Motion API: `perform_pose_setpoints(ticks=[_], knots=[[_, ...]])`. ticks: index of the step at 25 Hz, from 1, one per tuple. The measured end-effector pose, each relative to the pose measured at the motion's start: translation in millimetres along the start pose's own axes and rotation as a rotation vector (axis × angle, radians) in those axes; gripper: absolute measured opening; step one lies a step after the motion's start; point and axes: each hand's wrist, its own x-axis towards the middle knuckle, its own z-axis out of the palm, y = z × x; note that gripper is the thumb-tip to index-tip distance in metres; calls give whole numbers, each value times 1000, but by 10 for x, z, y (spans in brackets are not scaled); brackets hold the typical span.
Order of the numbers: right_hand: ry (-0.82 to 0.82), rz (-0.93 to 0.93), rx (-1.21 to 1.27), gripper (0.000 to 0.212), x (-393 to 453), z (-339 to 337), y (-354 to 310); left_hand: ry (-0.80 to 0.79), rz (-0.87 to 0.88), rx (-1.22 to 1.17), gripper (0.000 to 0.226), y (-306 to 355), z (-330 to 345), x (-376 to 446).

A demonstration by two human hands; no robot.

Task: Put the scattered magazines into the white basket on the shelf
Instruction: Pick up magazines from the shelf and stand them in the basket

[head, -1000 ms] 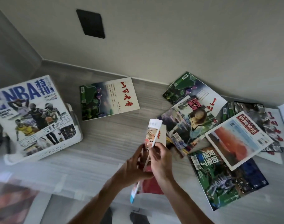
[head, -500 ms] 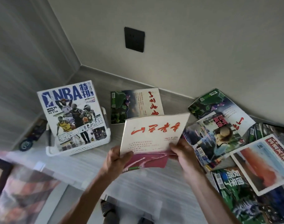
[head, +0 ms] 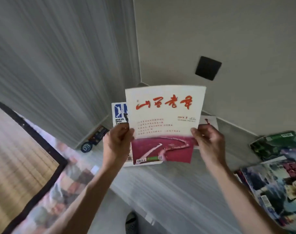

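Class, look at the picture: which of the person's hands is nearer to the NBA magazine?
Left. The left hand grips the held white and red magazine right in front of the NBA magazine. The right hand grips the opposite edge, farther away.

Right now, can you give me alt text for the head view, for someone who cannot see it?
Two bare hands, left hand and right hand, hold a white and red magazine with red calligraphy upright by its side edges, hiding most of a blue and white NBA magazine behind it. More glossy magazines lie on the grey wood-grain shelf at right.
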Motion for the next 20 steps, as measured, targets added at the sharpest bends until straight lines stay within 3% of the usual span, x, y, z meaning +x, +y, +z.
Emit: perform_pose_setpoints(ticks=[4, 9, 14, 18, 20], knots=[[1, 45, -7, 13, 561, 801, -273, 67, 11, 149, 9, -29, -386, 730], [-68, 158, -166, 14, 618, 1279, 178, 10, -158, 271, 10, -717, -412, 954], [-94, 219, -262, 25, 438, 1251, 677, -110, -138, 364, 8, -1223, -264, 749], [-60, 212, -259, 11, 259, 1122, 803, -3, -205, 445, 24, -1186, -131, 646], [-58, 163, -276, 10, 13, 894, 874, 41, -150, 435, 33, -1192, -60, 448]])
